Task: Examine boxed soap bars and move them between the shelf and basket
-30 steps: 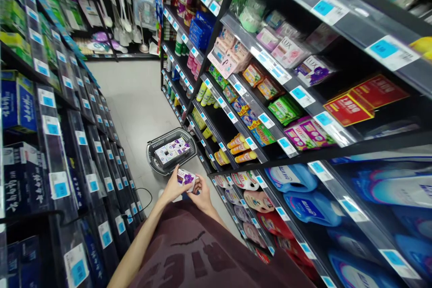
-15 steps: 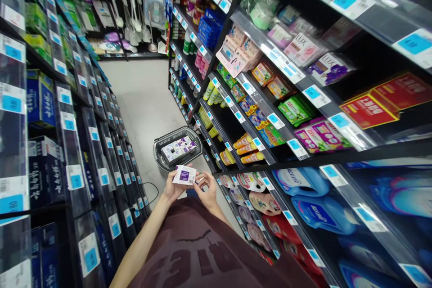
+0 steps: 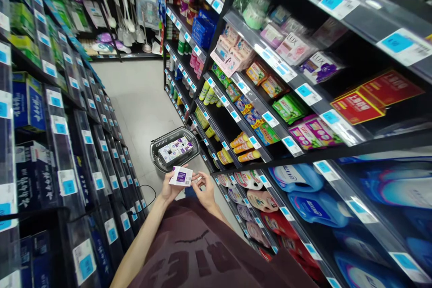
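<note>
A small white and purple box is in front of my body, its printed face turned up toward me. My left hand is closed around its left end, with fingers behind it. At its right edge, my right hand has thumb and fingertips pinched together on the corner; the other fingers are curled. Just beyond my hands, a black shopping basket stands on the floor with several white and purple boxes in it.
Shelves rise close on my right, with soap packs and blue bottles. Left shelves hold dark blue boxes. The grey aisle floor leads to hanging brushes. A thin black cable hangs at left.
The box has tilted slightly, and more of its lower side shows. My right fingers have curled in more at its edge. The whole view has shifted a little.
</note>
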`<state>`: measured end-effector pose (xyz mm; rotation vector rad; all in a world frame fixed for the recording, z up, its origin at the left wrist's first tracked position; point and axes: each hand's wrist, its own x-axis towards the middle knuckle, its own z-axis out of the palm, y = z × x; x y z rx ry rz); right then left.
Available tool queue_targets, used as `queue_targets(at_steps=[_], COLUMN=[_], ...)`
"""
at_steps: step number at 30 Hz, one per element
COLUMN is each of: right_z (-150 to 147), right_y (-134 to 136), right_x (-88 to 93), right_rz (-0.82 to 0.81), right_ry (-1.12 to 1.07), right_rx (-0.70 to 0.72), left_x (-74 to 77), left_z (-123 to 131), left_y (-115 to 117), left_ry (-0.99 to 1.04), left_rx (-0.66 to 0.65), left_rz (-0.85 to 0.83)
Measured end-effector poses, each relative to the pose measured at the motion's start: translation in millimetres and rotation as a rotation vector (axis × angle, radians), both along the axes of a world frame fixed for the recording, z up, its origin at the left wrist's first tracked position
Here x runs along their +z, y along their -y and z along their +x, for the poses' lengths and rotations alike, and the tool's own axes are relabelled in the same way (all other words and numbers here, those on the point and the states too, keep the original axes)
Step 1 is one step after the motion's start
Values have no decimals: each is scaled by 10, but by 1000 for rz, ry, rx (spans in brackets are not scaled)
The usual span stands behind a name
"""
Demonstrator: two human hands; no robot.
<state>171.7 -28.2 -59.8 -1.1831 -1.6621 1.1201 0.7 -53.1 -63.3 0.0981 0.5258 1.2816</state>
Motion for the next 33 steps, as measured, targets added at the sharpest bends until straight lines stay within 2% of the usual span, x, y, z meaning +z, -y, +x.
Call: queue_targets(at_steps=[4,9,14,21,33], right_z=[40,93,87,75,64], right_y=[-1,79,109,85,69], right_x=[-33,-122,-177,-221,-236], right_rz=[-56,-133,-119,-79,-76], right_ry=[-15,-16,10,86,76], right_rx=[36,95,118,115,116], left_x=[10,-126,-200,-135,-172], left_z=[73,127,107,106,57], left_y=[-63,-134,-123,-119,-115], left_ry=[-252,-551,-764,-860,-874], left_rx=[6,41,65,49,6], left_rz=[-85,-237,-328,-325,-309])
